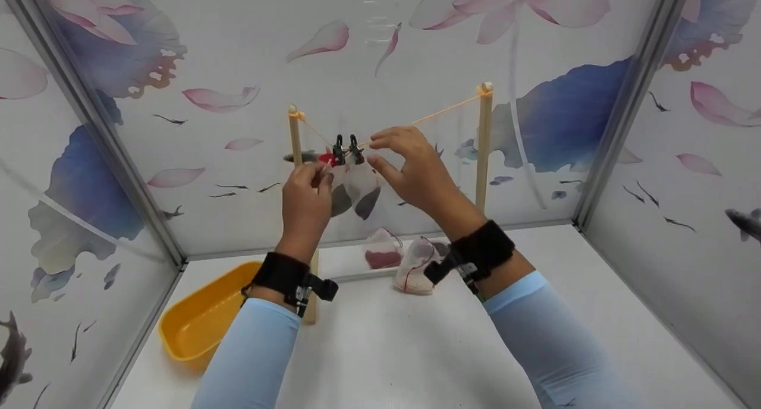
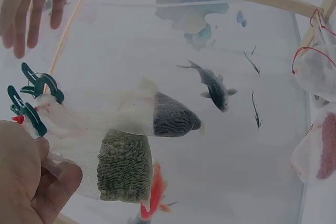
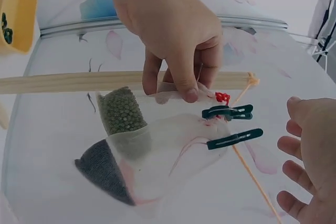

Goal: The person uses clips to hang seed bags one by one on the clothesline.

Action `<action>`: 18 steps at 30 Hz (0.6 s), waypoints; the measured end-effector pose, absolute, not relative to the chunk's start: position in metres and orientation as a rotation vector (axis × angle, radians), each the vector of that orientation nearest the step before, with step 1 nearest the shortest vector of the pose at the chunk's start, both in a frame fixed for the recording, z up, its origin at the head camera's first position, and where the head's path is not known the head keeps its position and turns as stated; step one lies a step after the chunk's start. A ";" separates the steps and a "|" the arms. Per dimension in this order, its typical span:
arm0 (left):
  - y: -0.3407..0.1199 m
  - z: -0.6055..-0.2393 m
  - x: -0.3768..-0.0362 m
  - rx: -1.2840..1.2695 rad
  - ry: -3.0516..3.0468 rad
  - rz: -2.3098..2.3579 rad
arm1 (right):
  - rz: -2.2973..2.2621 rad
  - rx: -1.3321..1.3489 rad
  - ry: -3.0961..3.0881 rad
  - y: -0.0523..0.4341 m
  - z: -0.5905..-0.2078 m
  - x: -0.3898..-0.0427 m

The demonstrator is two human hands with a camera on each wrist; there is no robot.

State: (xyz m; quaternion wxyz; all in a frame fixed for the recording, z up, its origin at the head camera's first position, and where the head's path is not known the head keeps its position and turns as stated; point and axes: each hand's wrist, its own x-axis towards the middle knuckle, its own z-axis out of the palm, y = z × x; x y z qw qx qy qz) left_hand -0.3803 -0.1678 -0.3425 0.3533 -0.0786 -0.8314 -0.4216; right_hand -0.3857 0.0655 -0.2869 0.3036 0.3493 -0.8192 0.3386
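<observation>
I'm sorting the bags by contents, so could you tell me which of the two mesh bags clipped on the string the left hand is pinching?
The left hand pinches the top of the green-filled bag; the grey-filled bag hangs untouched.

two mesh bags (image 3: pixel 126 140), clipped (image 3: pixel 231 124) on string (image 1: pixel 440 113)

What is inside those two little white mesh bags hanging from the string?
One mesh bag holds small green grains, the other bag a dark grey filling. What the grey filling consists of cannot be made out.

Two clips (image 1: pixel 346 150), four mesh bags (image 1: pixel 357 189), two wooden posts (image 1: pixel 484 147), one yellow tub (image 1: pixel 202 323).
</observation>
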 end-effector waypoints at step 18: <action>-0.205 -0.422 -0.356 -0.037 -2.273 -1.114 | 0.957 0.983 -2.205 0.115 -0.450 -0.342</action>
